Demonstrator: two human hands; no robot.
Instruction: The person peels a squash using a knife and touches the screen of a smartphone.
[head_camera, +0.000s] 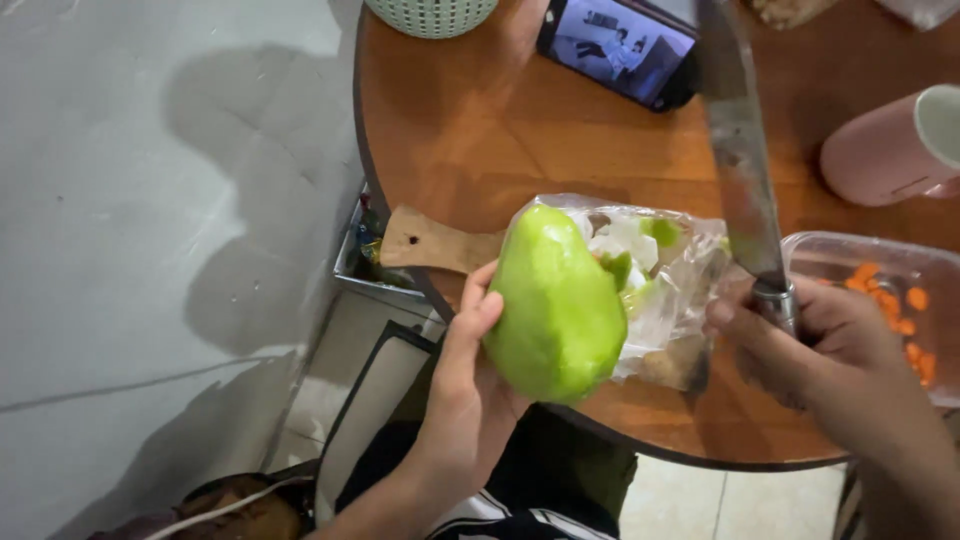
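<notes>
Two hands share the work: the left hand (470, 350) cups a large, pale green peeled fruit (558, 305), likely a green papaya or chayote, with the fingers wrapped around its left flank and the thumb behind, lifting it just above the edge of the round wooden tabletop (480, 130). The right hand (800, 335) is closed tight around the handle of a long kitchen knife (745, 170), whose blade points up and away from the wrist, well clear of the fruit. Just beyond the left hand's fingertips lies a wooden cutting board (425, 240) with a clear plastic bag (665, 280) of green and white peelings spread over it. To the right of the knife hand sits a clear plastic container (860, 255) holding orange carrot pieces, and beyond that a pink cup (895, 150) lies near the tabletop's far side. A phone (620, 45) with a lit screen and a pale green woven basket (432, 15) rest farther out, past the blade tip. To handle the fruit well, I judge the left hand should keep its fingers curled back from any cutting line, since the peeled surface looks slick and could turn in the palm. Setting the fruit down on the board before the blade meets it seems safer than cutting in mid-air, and the edge should travel away from the holding fingers.
</notes>
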